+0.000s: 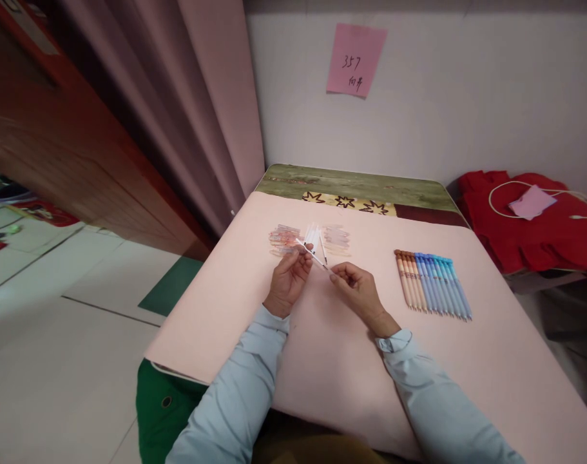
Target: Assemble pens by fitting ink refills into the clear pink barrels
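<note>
My left hand (289,278) and my right hand (355,288) meet over the pink table cover (322,361), holding between them a thin white pen refill (313,255) that slants from upper left to lower right. The left fingers pinch its upper end and the right fingers pinch its lower, dark-tipped end. Just beyond the hands lie small piles of pen parts: colourful pieces (282,240) on the left, white refills (312,233) in the middle and pale clear barrels (336,240) on the right. A neat row of assembled pens (432,283), several orange and several blue, lies to the right.
A pink note (356,59) hangs on the white wall. Red cloth (529,225) with a white cable and a pink slip lies at the right. A curtain (196,116) and a wooden door (56,142) stand at the left. The table's green far edge (356,183) shows behind the cover.
</note>
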Action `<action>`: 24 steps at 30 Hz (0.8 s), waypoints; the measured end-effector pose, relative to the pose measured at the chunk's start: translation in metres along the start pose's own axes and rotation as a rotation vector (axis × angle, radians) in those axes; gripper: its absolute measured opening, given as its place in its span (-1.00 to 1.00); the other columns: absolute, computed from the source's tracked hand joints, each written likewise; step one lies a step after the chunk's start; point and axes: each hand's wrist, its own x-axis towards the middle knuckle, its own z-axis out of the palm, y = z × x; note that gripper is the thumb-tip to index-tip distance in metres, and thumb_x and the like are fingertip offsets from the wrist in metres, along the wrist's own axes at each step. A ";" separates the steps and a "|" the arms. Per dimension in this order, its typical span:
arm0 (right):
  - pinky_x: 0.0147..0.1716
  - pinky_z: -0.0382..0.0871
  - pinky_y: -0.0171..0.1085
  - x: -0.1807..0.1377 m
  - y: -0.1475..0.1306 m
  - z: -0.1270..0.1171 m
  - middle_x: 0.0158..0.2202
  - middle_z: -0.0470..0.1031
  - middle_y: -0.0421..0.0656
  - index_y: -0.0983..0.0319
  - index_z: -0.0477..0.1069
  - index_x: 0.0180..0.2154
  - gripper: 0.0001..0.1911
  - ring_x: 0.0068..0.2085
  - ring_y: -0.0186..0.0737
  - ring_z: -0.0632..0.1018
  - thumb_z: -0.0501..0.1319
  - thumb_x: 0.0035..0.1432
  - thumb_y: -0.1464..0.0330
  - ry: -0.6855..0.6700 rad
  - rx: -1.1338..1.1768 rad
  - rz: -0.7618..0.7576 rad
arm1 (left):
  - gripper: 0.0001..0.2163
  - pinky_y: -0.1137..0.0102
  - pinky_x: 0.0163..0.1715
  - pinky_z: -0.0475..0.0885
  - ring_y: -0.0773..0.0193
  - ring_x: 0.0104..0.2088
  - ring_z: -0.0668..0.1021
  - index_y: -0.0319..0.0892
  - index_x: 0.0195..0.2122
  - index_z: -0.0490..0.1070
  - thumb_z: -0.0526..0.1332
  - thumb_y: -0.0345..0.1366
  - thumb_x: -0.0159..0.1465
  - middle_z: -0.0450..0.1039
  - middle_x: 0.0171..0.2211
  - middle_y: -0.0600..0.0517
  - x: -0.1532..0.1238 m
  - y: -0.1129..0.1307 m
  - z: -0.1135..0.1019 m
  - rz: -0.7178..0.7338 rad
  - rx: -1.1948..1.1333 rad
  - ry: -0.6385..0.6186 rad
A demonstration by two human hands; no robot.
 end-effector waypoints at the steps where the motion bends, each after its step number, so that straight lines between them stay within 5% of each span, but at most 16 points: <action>1: -0.48 0.21 -0.36 0.000 0.000 0.001 -0.47 0.43 -0.23 0.24 0.53 -0.25 -0.74 -0.48 -0.34 0.34 0.27 0.13 0.19 -0.001 0.033 0.007 | -0.91 0.58 -0.27 0.54 0.44 -0.34 0.58 -0.29 -0.29 0.52 0.21 -0.45 0.29 0.57 -0.15 -0.11 0.000 0.000 0.000 -0.003 0.006 -0.002; 11: -0.47 0.25 -0.36 0.001 0.001 0.007 -0.48 0.40 -0.26 0.25 0.49 -0.26 -0.71 -0.48 -0.37 0.33 0.39 0.03 0.20 0.059 0.141 0.023 | -0.94 0.57 -0.27 0.54 0.43 -0.32 0.58 -0.28 -0.27 0.52 0.25 -0.43 0.27 0.56 -0.15 -0.09 0.000 0.000 -0.002 -0.006 0.042 -0.024; 19: -0.51 0.26 -0.35 0.001 -0.001 0.010 -0.45 0.45 -0.22 0.22 0.45 -0.28 -0.71 -0.49 -0.35 0.36 0.33 0.12 0.13 0.143 0.242 0.023 | -0.88 0.54 -0.30 0.53 0.32 -0.23 0.61 -0.30 -0.25 0.53 0.35 -0.36 0.21 0.53 -0.01 -0.17 -0.006 -0.004 0.001 -0.164 0.301 -0.202; 24: -0.48 0.28 -0.35 -0.001 -0.008 0.006 -0.44 0.46 -0.21 0.22 0.44 -0.27 -0.78 -0.46 -0.33 0.40 0.30 0.16 0.20 0.271 0.128 -0.081 | -0.91 0.56 -0.31 0.50 0.37 -0.22 0.60 -0.28 -0.26 0.53 0.34 -0.38 0.22 0.50 0.03 -0.11 -0.002 -0.005 -0.004 -0.082 0.304 -0.127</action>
